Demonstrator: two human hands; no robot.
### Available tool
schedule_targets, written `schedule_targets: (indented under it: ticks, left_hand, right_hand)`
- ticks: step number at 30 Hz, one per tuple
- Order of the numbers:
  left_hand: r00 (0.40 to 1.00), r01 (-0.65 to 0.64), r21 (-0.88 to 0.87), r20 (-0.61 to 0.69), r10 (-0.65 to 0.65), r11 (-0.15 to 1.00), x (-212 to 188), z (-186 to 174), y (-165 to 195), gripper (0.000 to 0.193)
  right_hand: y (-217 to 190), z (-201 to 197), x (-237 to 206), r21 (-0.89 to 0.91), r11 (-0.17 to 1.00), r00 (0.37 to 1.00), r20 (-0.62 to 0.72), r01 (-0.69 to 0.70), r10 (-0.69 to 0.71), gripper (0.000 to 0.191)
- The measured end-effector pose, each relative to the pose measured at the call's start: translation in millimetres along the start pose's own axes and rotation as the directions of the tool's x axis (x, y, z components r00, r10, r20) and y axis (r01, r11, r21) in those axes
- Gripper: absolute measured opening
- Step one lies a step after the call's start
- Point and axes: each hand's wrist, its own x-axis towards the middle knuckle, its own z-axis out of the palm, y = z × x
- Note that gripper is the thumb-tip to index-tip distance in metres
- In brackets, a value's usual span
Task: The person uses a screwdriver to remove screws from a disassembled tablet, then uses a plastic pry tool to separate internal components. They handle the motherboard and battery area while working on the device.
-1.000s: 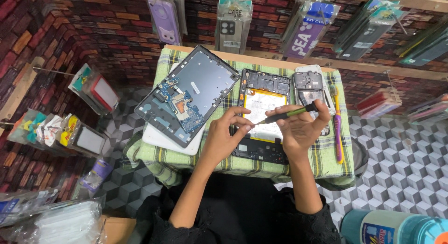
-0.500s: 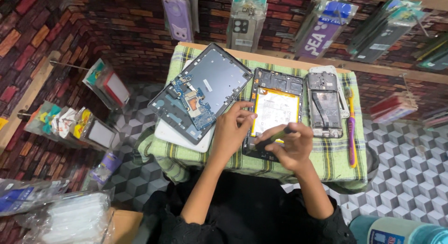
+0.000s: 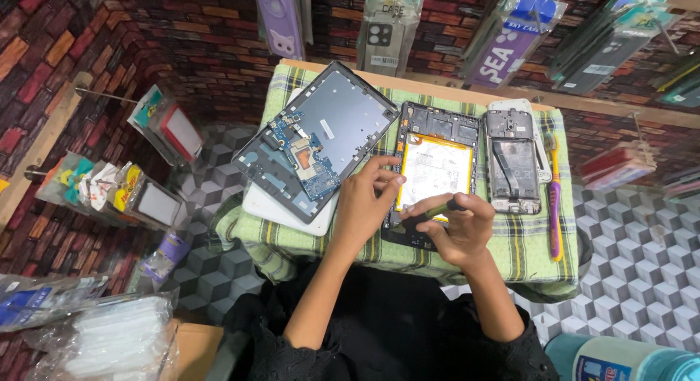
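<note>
Two hands on the opened tablet (image 3: 434,175): my left hand (image 3: 368,202) steadies it, right hand (image 3: 453,228) grips a screwdriver (image 3: 432,207); I judge unscrewing, needing steady downward pressure.

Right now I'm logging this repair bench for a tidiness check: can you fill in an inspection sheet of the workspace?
Surface: small table under a green plaid cloth.
Job's things: opened phone with pale battery; dark screwdriver at its lower end.
Clutter: tablet back shell with circuit board on a white panel; second opened phone; purple and yellow toothbrush.
Grippers: left hand steadies the phone's left edge; right hand grips the screwdriver.
Cables: nothing seen.
Surroundings: brick-pattern wall, hanging packaged phone cases, cube-pattern floor.
</note>
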Motion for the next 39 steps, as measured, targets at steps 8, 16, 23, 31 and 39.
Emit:
schedule_targets:
  ticks: [8, 16, 23, 31, 39]
  left_hand:
    - [1.0, -0.01, 0.004, -0.005, 0.01, 1.0, 1, 2, -2, 0.031]
    - [1.0, -0.027, -0.002, -0.009, 0.027, 1.0, 1, 4, -4, 0.032]
    - [0.999, 0.023, 0.022, 0.033, -0.024, 1.0, 2, 4, -4, 0.04]
    - [0.999, 0.024, -0.004, 0.029, -0.024, 1.0, 2, 4, -5, 0.038]
    - [1.0, -0.012, 0.04, 0.013, 0.011, 0.999, 5, 6, -8, 0.036]
  right_hand:
    - [2, -2, 0, 0.021, 0.999, 0.998, 0.052, -0.029, 0.028, 0.077]
    - [-15, 0, 12, -0.158, 0.987, 0.993, 0.108, -0.035, 0.053, 0.07]
    - [-25, -1, 28, -0.369, 0.929, 0.986, 0.163, 0.029, 0.035, 0.069]
    - [-31, 7, 23, -0.493, 0.869, 0.995, 0.054, -0.048, 0.086, 0.066]
    - [-40, 7, 23, -0.351, 0.936, 0.992, 0.108, -0.021, 0.063, 0.059]
